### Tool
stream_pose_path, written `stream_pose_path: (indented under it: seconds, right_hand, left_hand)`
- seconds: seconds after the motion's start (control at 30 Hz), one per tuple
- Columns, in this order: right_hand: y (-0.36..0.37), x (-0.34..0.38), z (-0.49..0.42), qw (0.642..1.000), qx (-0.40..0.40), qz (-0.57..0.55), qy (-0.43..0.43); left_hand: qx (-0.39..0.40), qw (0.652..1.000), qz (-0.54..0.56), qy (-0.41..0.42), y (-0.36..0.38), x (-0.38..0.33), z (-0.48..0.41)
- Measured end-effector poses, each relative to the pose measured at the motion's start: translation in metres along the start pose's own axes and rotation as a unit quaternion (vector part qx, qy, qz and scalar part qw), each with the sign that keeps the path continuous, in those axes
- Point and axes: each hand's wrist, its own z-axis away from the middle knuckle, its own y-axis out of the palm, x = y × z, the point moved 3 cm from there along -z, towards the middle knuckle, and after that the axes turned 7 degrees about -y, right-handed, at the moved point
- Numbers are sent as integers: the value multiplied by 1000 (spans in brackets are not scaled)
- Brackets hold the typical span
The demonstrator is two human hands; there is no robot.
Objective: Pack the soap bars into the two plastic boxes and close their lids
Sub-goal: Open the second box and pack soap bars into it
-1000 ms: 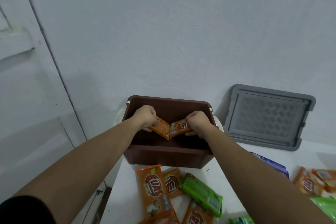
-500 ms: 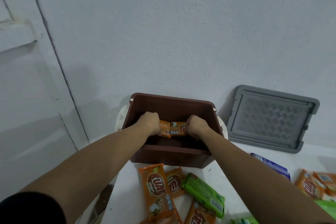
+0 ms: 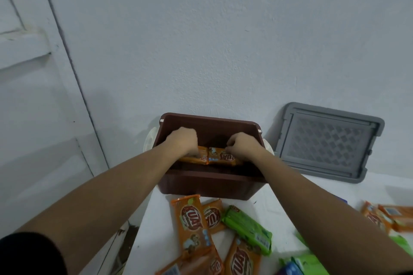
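Matt plastic box (image 3: 207, 184) (glossy soap wrappers (image 3: 193, 222))

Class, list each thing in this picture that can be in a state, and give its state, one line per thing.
Brown plastic box: open, no lid on, upright on the table.
Grey lid: off, leaning against the wall.
Two orange soap bars: side by side inside the box, wrapped.
Left hand: closed on the left bar.
Right hand: closed on the right bar.
Loose soap bars: wrapped, unpacked on the table.

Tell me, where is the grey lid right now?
The grey lid leans against the wall on the right, just beside the brown box.
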Motion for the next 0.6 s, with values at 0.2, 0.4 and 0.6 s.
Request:
stream_pose_path:
  seconds: [0.2,0.4,0.6]
  right_hand:
    - [-33,25,78,971,-207,-58,-104]
    - [17,27,142,989,-65,-43,-122]
    - [85,9,133,997,-33,11,-63]
  left_hand:
    - [-206,941,207,169,-37,-2,94]
    - [-170,935,281,134,28,15,155]
    - [-203,949,241,7,82,33,151]
